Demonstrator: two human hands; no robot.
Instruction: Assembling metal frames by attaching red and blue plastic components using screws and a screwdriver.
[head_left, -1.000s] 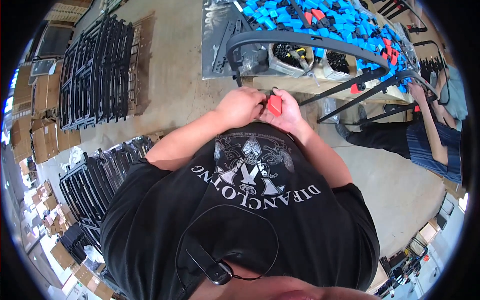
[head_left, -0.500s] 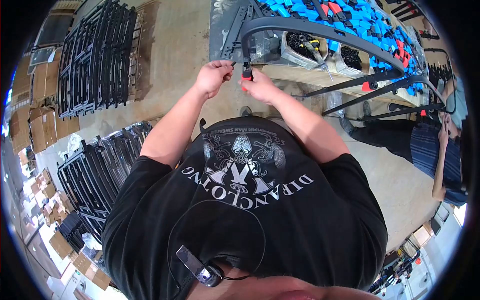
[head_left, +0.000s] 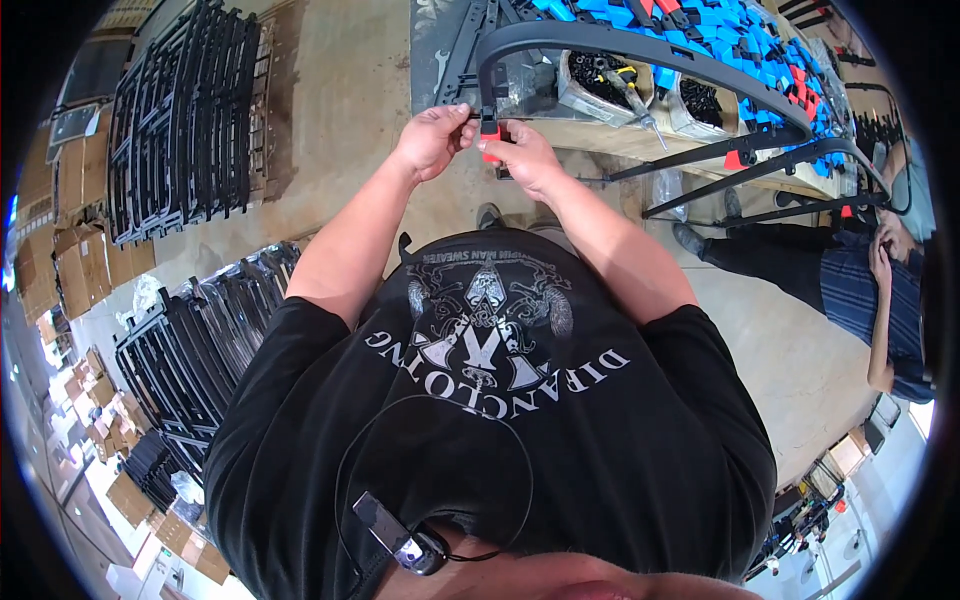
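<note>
A: Both hands have moved up and away from the chest since a second ago; they now meet at the curved bar (head_left: 640, 45).

B: Packages and labels?

A: Brown cartons (head_left: 45, 270) stand stacked along the left edge. Smaller boxes (head_left: 90, 440) lie lower left. Blue and red parts (head_left: 720, 40) fill the top of the desk (head_left: 620, 140), behind open bins (head_left: 600, 85) of dark hardware.

B: Work item?

A: Red clip (head_left: 489, 135), small, with a black upper part, sitting at the near end of the curved bar. Left hand (head_left: 432, 138): fingers closed on the clip from the left. Right hand (head_left: 520, 155): fingers pinched on it from below and right. Both hands touch each other at the clip.

B: Surface and room?

A: Bare concrete floor (head_left: 350, 100). Black grilles (head_left: 180, 110) lie stacked upper left; more grilles (head_left: 190, 360) lie at mid left. Another person (head_left: 850, 290) stands at the right, near the desk.
</note>
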